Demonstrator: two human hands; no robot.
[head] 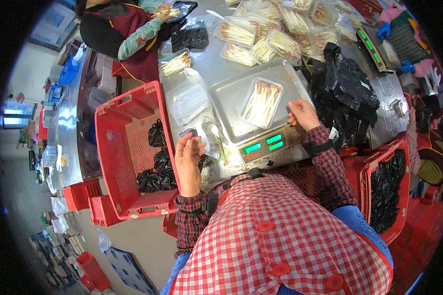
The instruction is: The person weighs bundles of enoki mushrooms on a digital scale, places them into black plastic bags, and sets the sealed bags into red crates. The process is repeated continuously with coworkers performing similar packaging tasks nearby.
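A clear plastic tray [262, 103] of long pale stems with brownish tips, apparently mushrooms, rests on the metal pan [229, 107] of a digital weighing scale. Green readouts [264, 143] glow on the scale's near side. My right hand [304, 115] is just right of the tray, over the pan's edge, its fingers loosely bent and nothing seen in them. Between the scale and a red plastic crate [133, 155], my left hand [189, 162] is raised, empty, with fingers apart. Clear plastic lids or trays [189, 103] lie stacked beyond it, next to crumpled clear plastic [210, 138].
Several filled trays [265, 40] are heaped at the far side. Black plastic bags [343, 88] pile up right of the scale. Tied black bundles [157, 180] lie in the left crate; another red crate [387, 191] stands right. Co-workers [133, 37] [406, 40] work at the table.
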